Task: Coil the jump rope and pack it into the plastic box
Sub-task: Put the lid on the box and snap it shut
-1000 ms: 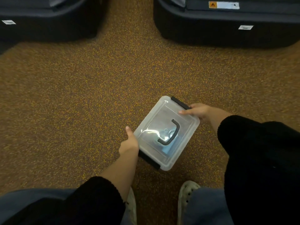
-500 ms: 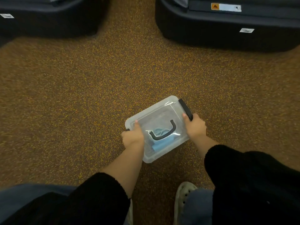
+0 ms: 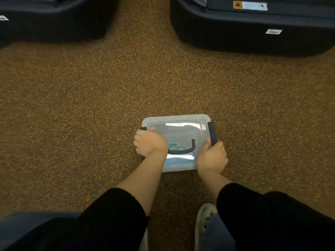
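Observation:
A clear plastic box (image 3: 176,119) with its lid on and a black carry handle (image 3: 183,150) sits on the speckled brown floor just ahead of me. Through the lid a light blue jump rope (image 3: 175,146) shows, coiled inside. My left hand (image 3: 150,143) grips the box's left end over the black side latch. My right hand (image 3: 212,157) grips the right end, thumb against the other black latch (image 3: 212,135).
Two large black cases stand at the back, one on the left (image 3: 52,19) and one on the right (image 3: 253,26), with a strip of floor between them. My knees and a pale shoe (image 3: 204,220) lie close below the box.
The box has turned from a diagonal to square in front of me. Both hands moved from its corners to its two short ends and closed on the latches.

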{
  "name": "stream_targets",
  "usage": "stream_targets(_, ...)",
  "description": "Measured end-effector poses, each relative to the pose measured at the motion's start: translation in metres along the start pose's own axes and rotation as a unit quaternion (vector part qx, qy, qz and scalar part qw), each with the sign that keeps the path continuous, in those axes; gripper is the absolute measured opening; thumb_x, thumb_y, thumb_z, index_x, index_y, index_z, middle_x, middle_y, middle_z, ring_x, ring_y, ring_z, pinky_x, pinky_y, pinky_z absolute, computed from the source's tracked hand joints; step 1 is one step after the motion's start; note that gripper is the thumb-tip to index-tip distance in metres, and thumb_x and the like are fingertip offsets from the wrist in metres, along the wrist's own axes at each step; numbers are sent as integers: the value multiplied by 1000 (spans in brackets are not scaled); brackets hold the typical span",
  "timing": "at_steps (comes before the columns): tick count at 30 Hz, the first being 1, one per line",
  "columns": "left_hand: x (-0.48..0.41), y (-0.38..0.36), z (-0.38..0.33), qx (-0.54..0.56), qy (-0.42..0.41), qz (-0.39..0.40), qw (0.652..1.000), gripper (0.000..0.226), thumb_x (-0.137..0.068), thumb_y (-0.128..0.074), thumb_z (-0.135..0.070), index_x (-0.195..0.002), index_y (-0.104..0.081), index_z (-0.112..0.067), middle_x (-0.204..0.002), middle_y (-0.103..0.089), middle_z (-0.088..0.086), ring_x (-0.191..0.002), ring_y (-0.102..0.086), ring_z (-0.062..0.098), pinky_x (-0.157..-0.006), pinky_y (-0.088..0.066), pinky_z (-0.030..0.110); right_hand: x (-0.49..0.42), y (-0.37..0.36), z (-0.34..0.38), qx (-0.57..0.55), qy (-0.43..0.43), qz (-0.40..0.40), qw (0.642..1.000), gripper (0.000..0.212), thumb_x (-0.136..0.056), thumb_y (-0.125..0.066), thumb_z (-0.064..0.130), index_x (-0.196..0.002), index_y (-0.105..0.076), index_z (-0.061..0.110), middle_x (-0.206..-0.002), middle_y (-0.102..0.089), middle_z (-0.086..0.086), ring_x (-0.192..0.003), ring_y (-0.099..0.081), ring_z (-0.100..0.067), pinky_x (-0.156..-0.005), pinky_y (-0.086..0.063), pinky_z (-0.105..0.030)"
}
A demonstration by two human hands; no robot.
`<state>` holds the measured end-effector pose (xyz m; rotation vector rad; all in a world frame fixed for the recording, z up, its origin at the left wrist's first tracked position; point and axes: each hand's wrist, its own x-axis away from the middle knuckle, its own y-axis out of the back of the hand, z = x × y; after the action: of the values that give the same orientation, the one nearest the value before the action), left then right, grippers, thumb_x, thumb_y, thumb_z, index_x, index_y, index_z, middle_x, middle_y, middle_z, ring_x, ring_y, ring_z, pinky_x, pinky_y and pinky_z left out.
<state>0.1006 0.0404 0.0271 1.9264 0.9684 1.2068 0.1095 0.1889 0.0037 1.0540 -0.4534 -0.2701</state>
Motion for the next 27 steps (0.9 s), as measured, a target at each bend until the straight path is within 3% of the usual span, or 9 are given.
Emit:
stream_targets(7, -27, 7, -50, -22, -115, -34, 992, 47, -98, -34, -36, -129, -36, -1, -135, -45, 18, -124, -42, 33, -97, -36, 46, -23, -4, 28, -79, -20, -10, 997, 45, -99, -36, 41, -109, -50, -1, -111, -60, -23, -101, -57, -38, -76, -42, -40)
stream_targets(14, -70, -7, -94, 43, -112, -1, 993, 50, -98, -33, -39, -132, -34, -2, -140, -42, 18, -129, -38, 33, -100, -35, 46, -96, 3, 77, -17, 62, -31, 997, 43, -96, -39, 44, -103, -52, 3, -104, -63, -19, -94, -61, -39, -69, -40, -38)
stream_targets(20, -116, -13, -128, 34, -237, -10, 971, 46, -99, -33, -31, -132, -33, 0, -138, -44, 20, -126, -41, 37, -97, -35, 48, -140, -5, 117, -19, 87, -41, 995, 42, -98, -37, 42, -110, -49, 4, -111, -62, -18, -99, -61, -37, -75, -42, -38)
stream_targets(23, -130, -16, -139, 25, -260, -7, 965, 48, -100, -30, -28, -139, -27, -1, -141, -41, 21, -128, -40, 37, -100, -34, 49, -160, -10, 131, -20, 117, -30, 993, 40, -99, -34, 41, -113, -50, 7, -114, -61, -14, -100, -60, -34, -74, -41, -36)
stream_targets(27, -143, -27, -148, -10, -299, 23, 954, 56, -96, -31, -9, -147, -8, -2, -146, -31, 22, -134, -32, 37, -107, -30, 48, -180, -21, 142, -18, 121, -25, 992, 41, -100, -32, 40, -122, -48, 10, -117, -60, -13, -102, -60, -31, -77, -42, -36)
